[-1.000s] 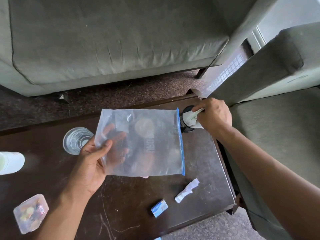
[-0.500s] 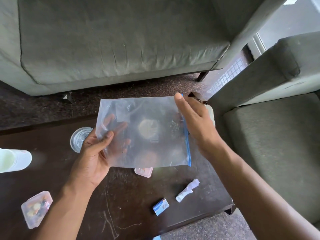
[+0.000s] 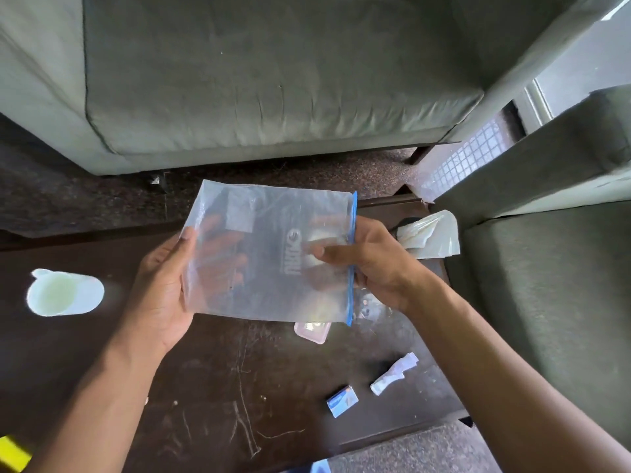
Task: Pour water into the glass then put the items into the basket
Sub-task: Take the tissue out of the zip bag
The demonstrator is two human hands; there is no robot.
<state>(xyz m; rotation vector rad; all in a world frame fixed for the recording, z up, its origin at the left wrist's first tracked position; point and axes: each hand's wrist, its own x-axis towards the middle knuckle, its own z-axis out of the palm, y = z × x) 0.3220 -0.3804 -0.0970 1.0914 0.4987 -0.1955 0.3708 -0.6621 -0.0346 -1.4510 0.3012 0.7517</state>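
One clear zip bag (image 3: 269,254) with a blue seal strip, held up flat above the dark table (image 3: 211,387). Two hands on it: left hand (image 3: 164,285) gripping the left edge, thumb in front, fingers spread behind and seen through the plastic; right hand (image 3: 368,264) pinching the blue-sealed right edge, thumb over the front, fingers curled behind. One white jug (image 3: 65,292) lying well to the left on the table. One small blue-and-white box (image 3: 341,401) and one crumpled white wrapper (image 3: 394,373) near the right front corner, just apart. One pinkish container (image 3: 312,331) half hidden under the bag's lower edge. One wad of pale paper (image 3: 430,237) beyond the right hand, covering a dark round thing, too hidden to name. Glass not discernible behind the bag. Printed mark on the bag unreadable. Yellow scrap (image 3: 12,452) cut off at bottom left.
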